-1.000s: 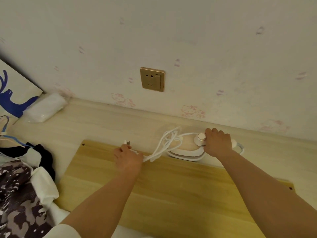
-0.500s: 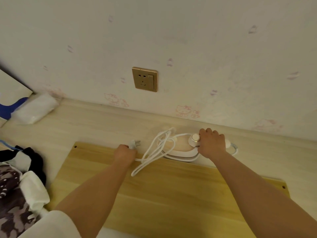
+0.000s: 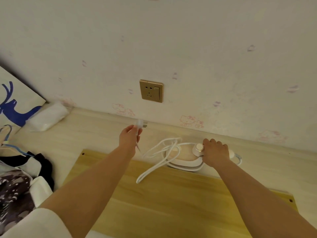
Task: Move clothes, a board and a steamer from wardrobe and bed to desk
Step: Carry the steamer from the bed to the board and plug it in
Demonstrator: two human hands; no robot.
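Since 1 second ago the left hand [image 3: 129, 140] has lifted the plug [image 3: 139, 124] off the board [image 3: 180, 200], pinching it below the wall socket [image 3: 151, 91]. The right hand [image 3: 215, 154] grips the steamer [image 3: 184, 158] on the desk [image 3: 82, 134]. Plugging in looks next, needing aligned prongs.

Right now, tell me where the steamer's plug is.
In the head view, the plug is pinched in the left hand, raised just below the gold wall socket, left of the steamer.
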